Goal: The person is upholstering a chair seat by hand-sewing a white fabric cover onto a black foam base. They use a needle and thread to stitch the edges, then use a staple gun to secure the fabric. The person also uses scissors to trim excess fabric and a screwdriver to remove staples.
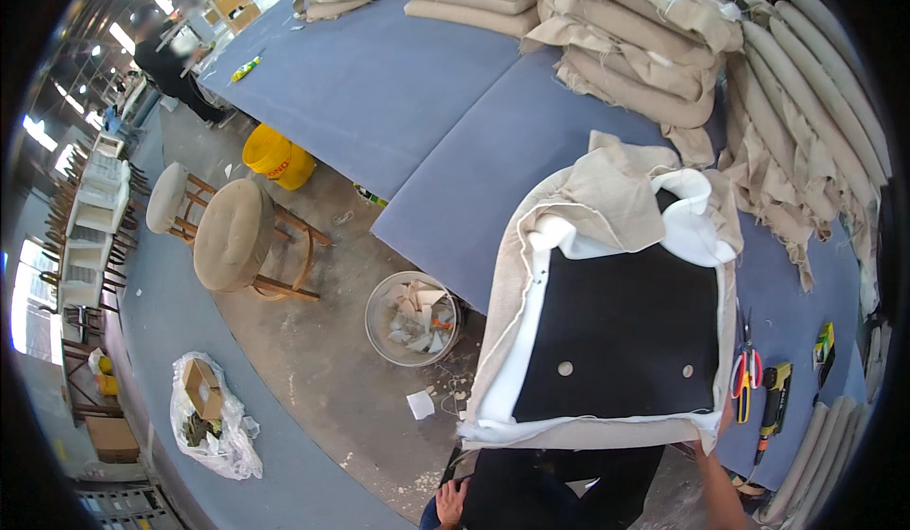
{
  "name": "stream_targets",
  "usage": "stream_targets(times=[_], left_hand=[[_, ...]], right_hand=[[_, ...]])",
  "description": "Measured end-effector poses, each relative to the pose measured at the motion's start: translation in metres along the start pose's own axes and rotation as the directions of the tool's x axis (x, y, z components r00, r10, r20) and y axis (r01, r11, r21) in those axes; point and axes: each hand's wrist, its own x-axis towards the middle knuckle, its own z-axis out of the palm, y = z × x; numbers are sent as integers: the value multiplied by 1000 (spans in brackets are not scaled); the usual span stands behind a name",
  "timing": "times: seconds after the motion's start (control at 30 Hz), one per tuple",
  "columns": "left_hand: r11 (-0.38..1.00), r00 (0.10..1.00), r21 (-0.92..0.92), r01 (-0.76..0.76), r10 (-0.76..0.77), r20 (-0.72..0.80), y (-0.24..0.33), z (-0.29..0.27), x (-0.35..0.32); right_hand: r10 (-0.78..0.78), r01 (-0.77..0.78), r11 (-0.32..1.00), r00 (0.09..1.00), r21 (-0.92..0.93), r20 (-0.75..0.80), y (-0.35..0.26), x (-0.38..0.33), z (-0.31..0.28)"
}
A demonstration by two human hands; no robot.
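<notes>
A padded panel lies on the blue-covered table, its black underside up and beige fabric and white wadding turned around its edges. Two round holes show in the black face. At the panel's near right corner is my right hand, gripping the edge, with its fingers partly hidden by the panel. My left hand is low at the lower edge of the view, apart from the panel. It rests beside dark cloth with its fingers laid out, and I see nothing held in it.
Right of the panel lie red-handled scissors and a yellow-and-black tool. Beige cushions are stacked along the table's far side. On the floor at left stand a clear scrap bin, a round stool and a yellow bucket.
</notes>
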Motion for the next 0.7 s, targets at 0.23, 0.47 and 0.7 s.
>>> stream_targets(times=[0.23, 0.47, 0.7], left_hand=[[992, 987, 77, -102, 111, -119, -17, 21, -6], [929, 975, -303, -210, 176, -135, -28, 7, 1], [907, 955, -349, -233, 147, -257, 1, -107, 64]], right_hand=[[80, -66, 985, 994, 159, -79, 32, 8, -2], [21, 53, 939, 977, 340, -212, 5, 2, 3], [93, -59, 969, 987, 238, -134, -15, 6, -3]])
